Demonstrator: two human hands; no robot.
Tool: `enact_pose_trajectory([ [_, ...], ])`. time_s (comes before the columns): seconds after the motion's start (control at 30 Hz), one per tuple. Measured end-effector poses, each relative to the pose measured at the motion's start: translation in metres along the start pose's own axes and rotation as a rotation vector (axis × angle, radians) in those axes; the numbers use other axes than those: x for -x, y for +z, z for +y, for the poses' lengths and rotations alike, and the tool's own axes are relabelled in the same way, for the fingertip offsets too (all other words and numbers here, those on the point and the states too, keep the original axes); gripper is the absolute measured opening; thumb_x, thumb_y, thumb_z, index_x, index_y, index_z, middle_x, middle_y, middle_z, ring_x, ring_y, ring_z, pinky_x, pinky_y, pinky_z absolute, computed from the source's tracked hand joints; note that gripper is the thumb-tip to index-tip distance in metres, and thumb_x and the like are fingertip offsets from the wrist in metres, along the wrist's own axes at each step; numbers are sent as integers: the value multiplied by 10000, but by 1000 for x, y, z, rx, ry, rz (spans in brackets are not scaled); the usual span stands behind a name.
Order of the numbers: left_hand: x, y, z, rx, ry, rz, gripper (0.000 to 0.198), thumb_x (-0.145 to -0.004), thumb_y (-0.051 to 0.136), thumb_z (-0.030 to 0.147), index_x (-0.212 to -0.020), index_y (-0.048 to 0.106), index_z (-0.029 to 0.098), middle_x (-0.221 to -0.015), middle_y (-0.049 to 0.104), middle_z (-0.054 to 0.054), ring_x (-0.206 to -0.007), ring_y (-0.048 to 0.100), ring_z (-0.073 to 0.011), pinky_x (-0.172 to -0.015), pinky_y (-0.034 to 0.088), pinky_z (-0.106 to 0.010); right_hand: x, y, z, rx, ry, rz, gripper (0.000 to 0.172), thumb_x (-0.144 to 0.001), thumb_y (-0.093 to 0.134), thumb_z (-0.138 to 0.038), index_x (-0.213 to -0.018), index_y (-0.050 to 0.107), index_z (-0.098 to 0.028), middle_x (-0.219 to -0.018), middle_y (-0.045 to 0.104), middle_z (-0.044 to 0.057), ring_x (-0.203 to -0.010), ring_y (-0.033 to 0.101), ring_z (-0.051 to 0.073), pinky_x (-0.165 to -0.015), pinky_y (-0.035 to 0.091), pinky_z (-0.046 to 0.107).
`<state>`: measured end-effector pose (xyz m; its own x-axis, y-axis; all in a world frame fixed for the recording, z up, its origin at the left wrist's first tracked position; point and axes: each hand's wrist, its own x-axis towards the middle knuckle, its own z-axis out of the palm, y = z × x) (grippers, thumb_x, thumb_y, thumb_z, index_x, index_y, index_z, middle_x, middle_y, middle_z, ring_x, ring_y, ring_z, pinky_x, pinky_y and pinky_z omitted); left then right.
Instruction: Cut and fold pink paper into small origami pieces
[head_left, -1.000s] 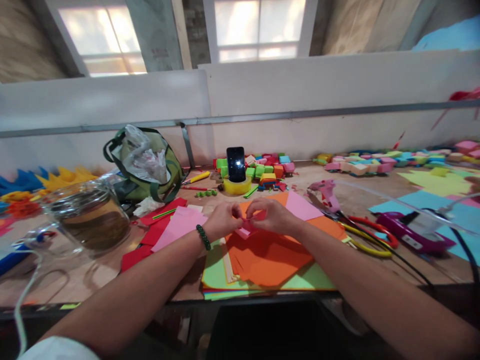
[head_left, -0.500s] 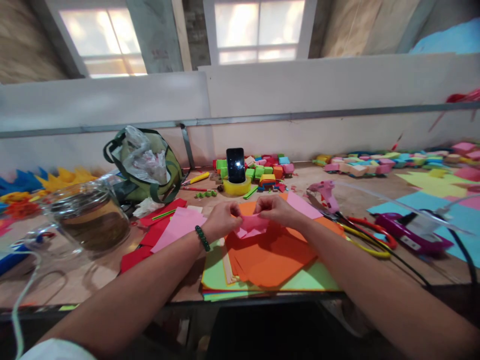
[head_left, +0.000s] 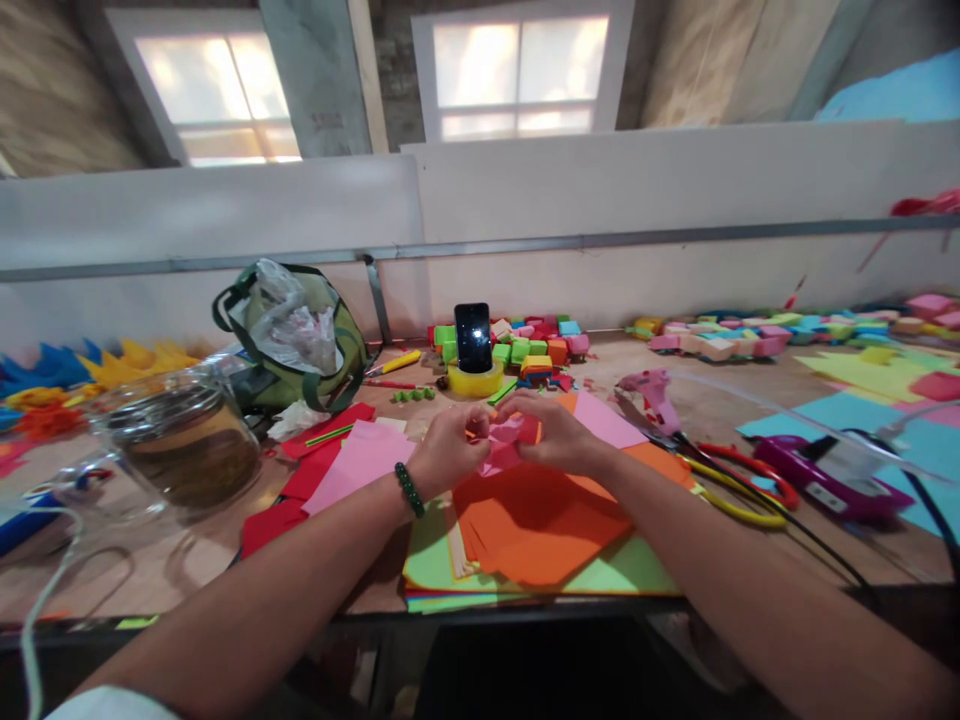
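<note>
Between my two hands is a small piece of folded pink paper (head_left: 501, 455), held above a stack of orange paper sheets (head_left: 540, 525). My left hand (head_left: 450, 445), with a green bead bracelet at its wrist, pinches the paper's left side. On the other side my right hand (head_left: 553, 432) has its fingers curled around the paper's right edge. The fingers partly hide the folds. Under the orange sheets lies a pile of light green paper (head_left: 622, 570). Pink sheets (head_left: 358, 462) and red sheets (head_left: 300, 480) rest to the left.
A phone (head_left: 472, 338) stands in a yellow tape roll (head_left: 476, 380), near colourful paper blocks (head_left: 525, 345). Scissors (head_left: 739, 490), a pink glue gun (head_left: 652, 395) and a purple power strip (head_left: 829, 485) lie right. Left are a glass jar (head_left: 180, 440) and a green bag (head_left: 330, 340).
My right hand's fingers have lifted and curled over the pink paper, which is now more tilted and bent. My left hand has turned slightly inward. The view has shifted a little.
</note>
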<state>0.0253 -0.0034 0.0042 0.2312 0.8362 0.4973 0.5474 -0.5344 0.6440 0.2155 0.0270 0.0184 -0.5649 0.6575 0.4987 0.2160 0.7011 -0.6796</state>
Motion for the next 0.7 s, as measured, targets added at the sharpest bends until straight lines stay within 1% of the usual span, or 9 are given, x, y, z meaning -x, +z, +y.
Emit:
enact_pose_trajectory([
  [0.07, 0, 0, -1, 8, 39, 23, 167, -630, 520, 18, -638, 476, 179, -751, 613, -6, -775, 598, -147, -652, 448, -230, 1, -4, -6, 72, -65, -3, 407, -584, 568, -63, -958, 618, -216, -1006, 636, 46, -991, 576, 224, -905, 437, 365],
  [0.13, 0, 0, -2, 26, 102, 59, 186, -628, 509, 6, -649, 466, 185, -788, 615, -16, -856, 606, -166, -693, 453, -247, 2, -7, -7, 145, -88, 32, 457, -586, 546, -55, -1012, 595, -214, -1040, 626, 52, -994, 580, 222, -896, 448, 373],
  [0.2, 0, -1, 0, 39, 180, 103, 205, -624, 500, -8, -656, 462, 190, -811, 619, -21, -886, 607, -173, -723, 455, -265, 2, -9, -4, 204, -102, 64, 470, -589, 553, -48, -1026, 598, -213, -1032, 639, 54, -974, 597, 218, -868, 467, 366],
  [0.23, 0, -2, 1, 39, 219, 123, 211, -624, 499, -13, -661, 465, 192, -827, 624, -25, -883, 608, -173, -738, 457, -275, 2, -10, -2, 223, -111, 76, 452, -596, 569, -49, -1015, 608, -212, -1011, 654, 53, -953, 610, 215, -847, 478, 359],
  [0.3, 1, -4, 4, 24, 274, 157, 215, -636, 504, -16, -670, 469, 193, -889, 633, -35, -895, 603, -173, -773, 463, -291, 2, -8, 1, 236, -141, 109, 350, -622, 609, -67, -942, 632, -206, -924, 682, 45, -873, 636, 202, -781, 501, 333],
  [0.37, 3, -6, 7, 9, 310, 189, 221, -649, 511, -19, -684, 472, 195, -938, 633, -44, -926, 597, -175, -804, 466, -297, 2, -5, 1, 240, -182, 172, 217, -652, 623, -82, -837, 635, -197, -822, 687, 35, -775, 644, 182, -708, 511, 304],
  [0.43, 4, -8, 8, 12, 338, 217, 225, -664, 513, -23, -698, 473, 196, -964, 626, -50, -948, 594, -176, -817, 469, -297, 3, -2, -1, 247, -217, 233, 141, -675, 612, -83, -764, 618, -194, -759, 673, 30, -707, 632, 165, -653, 505, 286],
  [0.57, 6, -10, 7, 1, 397, 265, 209, -722, 513, -8, -730, 478, 198, -1006, 613, -61, -976, 588, -176, -817, 471, -294, 3, -1, -5, 317, -312, 314, 139, -707, 570, -69, -733, 610, -199, -735, 661, 36, -705, 614, 171, -654, 492, 300],
  [0.7, 8, -10, 8, -61, 448, 288, 202, -756, 499, -2, -741, 481, 199, -1009, 608, -63, -986, 582, -174, -820, 466, -289, 3, -2, -9, 483, -451, 380, 239, -690, 545, -35, -838, 636, -200, -804, 681, 54, -780, 612, 197, -706, 497, 331],
])
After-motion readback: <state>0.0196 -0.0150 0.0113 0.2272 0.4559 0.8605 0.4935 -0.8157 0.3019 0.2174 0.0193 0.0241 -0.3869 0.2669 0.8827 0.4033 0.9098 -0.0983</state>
